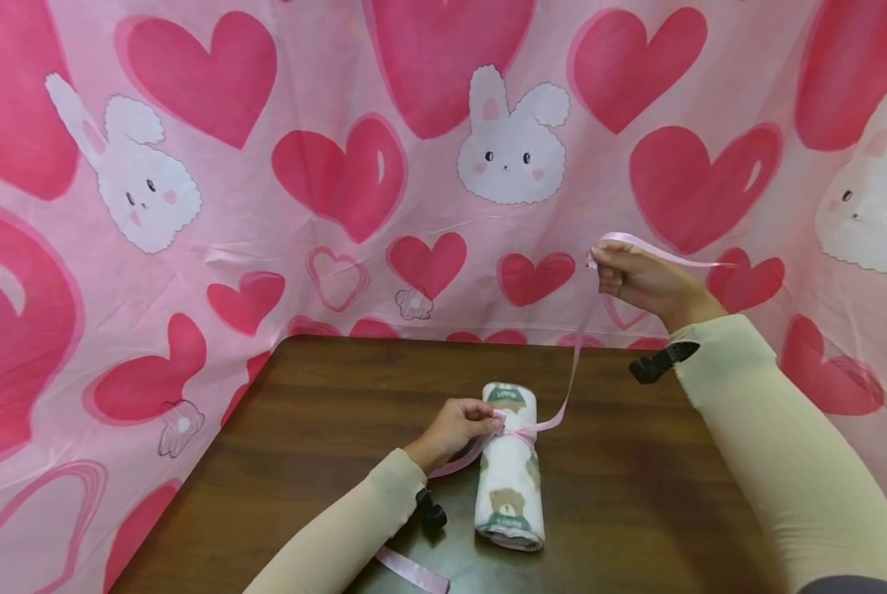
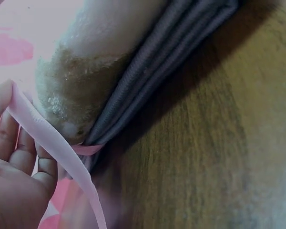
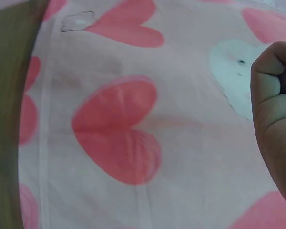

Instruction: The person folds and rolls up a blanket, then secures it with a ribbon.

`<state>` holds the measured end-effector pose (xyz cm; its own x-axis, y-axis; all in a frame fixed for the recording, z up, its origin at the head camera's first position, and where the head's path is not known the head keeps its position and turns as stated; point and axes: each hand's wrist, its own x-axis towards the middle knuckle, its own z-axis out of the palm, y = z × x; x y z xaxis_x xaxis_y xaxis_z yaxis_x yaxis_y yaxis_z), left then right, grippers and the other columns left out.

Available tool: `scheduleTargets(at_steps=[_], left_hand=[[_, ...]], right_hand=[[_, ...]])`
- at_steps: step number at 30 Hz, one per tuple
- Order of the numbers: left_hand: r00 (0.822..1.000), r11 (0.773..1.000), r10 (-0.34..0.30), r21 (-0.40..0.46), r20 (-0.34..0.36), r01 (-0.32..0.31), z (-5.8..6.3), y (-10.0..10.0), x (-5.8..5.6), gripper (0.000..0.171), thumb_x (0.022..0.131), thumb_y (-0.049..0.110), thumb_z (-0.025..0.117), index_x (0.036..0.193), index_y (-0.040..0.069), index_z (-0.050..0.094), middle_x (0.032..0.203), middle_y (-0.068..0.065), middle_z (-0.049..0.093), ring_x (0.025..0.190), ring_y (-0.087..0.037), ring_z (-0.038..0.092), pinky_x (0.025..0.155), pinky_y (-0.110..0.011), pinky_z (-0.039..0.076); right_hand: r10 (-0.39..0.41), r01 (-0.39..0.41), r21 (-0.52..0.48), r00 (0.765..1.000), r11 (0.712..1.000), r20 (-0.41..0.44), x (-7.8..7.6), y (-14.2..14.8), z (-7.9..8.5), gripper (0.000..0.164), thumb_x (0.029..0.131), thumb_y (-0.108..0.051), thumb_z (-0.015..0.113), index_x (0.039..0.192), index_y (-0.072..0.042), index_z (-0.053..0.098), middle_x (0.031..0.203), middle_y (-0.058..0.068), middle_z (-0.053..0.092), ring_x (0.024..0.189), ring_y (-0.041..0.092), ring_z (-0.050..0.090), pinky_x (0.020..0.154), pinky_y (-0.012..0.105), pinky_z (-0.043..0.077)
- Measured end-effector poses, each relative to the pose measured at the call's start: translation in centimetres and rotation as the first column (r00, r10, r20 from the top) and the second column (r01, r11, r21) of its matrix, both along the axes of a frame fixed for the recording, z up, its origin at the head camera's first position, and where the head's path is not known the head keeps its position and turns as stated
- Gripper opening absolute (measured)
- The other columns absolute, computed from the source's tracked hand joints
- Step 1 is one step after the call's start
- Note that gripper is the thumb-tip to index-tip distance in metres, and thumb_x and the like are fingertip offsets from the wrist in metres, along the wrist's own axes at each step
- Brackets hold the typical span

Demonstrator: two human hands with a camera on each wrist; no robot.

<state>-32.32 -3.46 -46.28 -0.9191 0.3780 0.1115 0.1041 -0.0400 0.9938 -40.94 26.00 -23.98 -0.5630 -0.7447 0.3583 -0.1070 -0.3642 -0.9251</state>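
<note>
A rolled white towel [image 1: 513, 487] with bear prints lies lengthwise on the table, a pink ribbon [image 1: 550, 424] passing round its upper middle. My left hand [image 1: 454, 431] pinches the ribbon at the towel's left side; in the left wrist view the ribbon [image 2: 55, 143] hangs from the thumb and fingertips across the palm. Raised high at the right, my right hand [image 1: 647, 279] pinches the other length of ribbon, which slants up from the towel and trails loose past the wrist. Only the curled side of the right hand [image 3: 279, 95] shows in the right wrist view.
The brown wooden table [image 1: 606, 511] meets a pink cloth backdrop [image 1: 428, 198] with hearts and rabbits at the back and sides. A loose ribbon end [image 1: 413, 569] lies near the front edge below the left forearm. Black straps circle both wrists.
</note>
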Motion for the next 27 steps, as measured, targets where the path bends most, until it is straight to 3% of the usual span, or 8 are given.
scheduleTargets(at_steps=[3, 7, 11, 13, 20, 22, 27], left_hand=[[1.0, 1.0, 0.002, -0.003, 0.001, -0.002, -1.2, 0.3, -0.6, 0.016, 0.085, 0.001, 0.073, 0.095, -0.01, 0.068, 0.084, -0.006, 0.071, 0.074, -0.008, 0.061, 0.065, -0.021, 0.048], [1.0, 1.0, -0.009, -0.004, -0.012, 0.009, -1.4, 0.3, -0.7, 0.015, 0.085, 0.002, 0.074, 0.094, -0.008, 0.069, 0.082, -0.004, 0.07, 0.073, -0.009, 0.06, 0.063, -0.021, 0.048], [1.0, 1.0, -0.016, -0.026, -0.019, 0.015, -1.3, 0.2, -0.8, 0.014, 0.085, 0.003, 0.074, 0.094, -0.007, 0.07, 0.084, -0.004, 0.07, 0.074, -0.008, 0.06, 0.064, -0.021, 0.048], [1.0, 0.999, -0.013, -0.032, -0.026, 0.012, -1.3, 0.1, -0.7, 0.015, 0.085, 0.004, 0.074, 0.094, -0.007, 0.07, 0.085, -0.005, 0.071, 0.075, -0.008, 0.061, 0.064, -0.021, 0.048], [0.999, 1.0, -0.023, -0.012, -0.028, 0.023, -1.3, 0.1, -0.7, 0.015, 0.085, -0.001, 0.072, 0.096, -0.011, 0.069, 0.087, -0.009, 0.071, 0.076, -0.008, 0.062, 0.065, -0.021, 0.049], [0.999, 1.0, -0.022, -0.01, -0.024, 0.022, -1.3, 0.1, -0.7, 0.013, 0.086, -0.003, 0.071, 0.096, -0.011, 0.069, 0.086, -0.006, 0.071, 0.076, -0.008, 0.061, 0.065, -0.021, 0.048], [0.999, 0.999, -0.019, -0.026, -0.033, 0.018, -1.1, 0.3, -0.6, 0.012, 0.086, -0.003, 0.071, 0.096, -0.008, 0.071, 0.086, -0.004, 0.071, 0.077, -0.008, 0.061, 0.065, -0.021, 0.048]], right_hand=[[-0.072, 0.07, 0.095, 0.997, 0.993, 0.017, -0.6, -1.6, -0.7, 0.031, 0.105, -0.009, 0.041, 0.077, -0.007, 0.055, 0.067, 0.005, 0.029, 0.058, 0.016, 0.021, 0.058, 0.029, 0.019], [-0.116, 0.109, 0.194, 0.993, 0.975, 0.027, -1.2, -4.0, -1.4, 0.03, 0.104, -0.01, 0.045, 0.074, -0.007, 0.049, 0.064, 0.005, 0.033, 0.056, 0.015, 0.025, 0.057, 0.031, 0.021], [-0.174, 0.159, 0.33, 0.985, 0.931, 0.018, -1.9, -6.1, -2.2, 0.029, 0.103, -0.015, 0.048, 0.075, -0.007, 0.05, 0.065, 0.002, 0.041, 0.056, 0.011, 0.033, 0.054, 0.027, 0.027], [-0.204, 0.187, 0.407, 0.979, 0.894, -0.002, -2.3, -7.2, -2.7, 0.027, 0.103, -0.018, 0.049, 0.078, -0.007, 0.053, 0.066, 0.002, 0.046, 0.057, 0.01, 0.037, 0.054, 0.024, 0.033], [-0.19, 0.237, 0.643, 0.971, 0.728, -0.143, -2.6, -11.7, -5.0, 0.026, 0.096, -0.029, 0.063, 0.096, -0.003, 0.062, 0.078, 0.011, 0.056, 0.065, 0.017, 0.049, 0.062, 0.026, 0.046], [-0.171, 0.231, 0.668, 0.973, 0.708, -0.155, -2.4, -13.2, -5.4, 0.028, 0.094, -0.03, 0.066, 0.099, -0.003, 0.063, 0.082, 0.014, 0.057, 0.068, 0.018, 0.051, 0.065, 0.027, 0.047], [-0.1, 0.153, 0.69, 0.988, 0.707, -0.117, -2.5, -16.1, -6.3, 0.024, 0.097, -0.026, 0.063, 0.094, -0.003, 0.06, 0.083, 0.016, 0.056, 0.07, 0.017, 0.052, 0.067, 0.027, 0.048]])
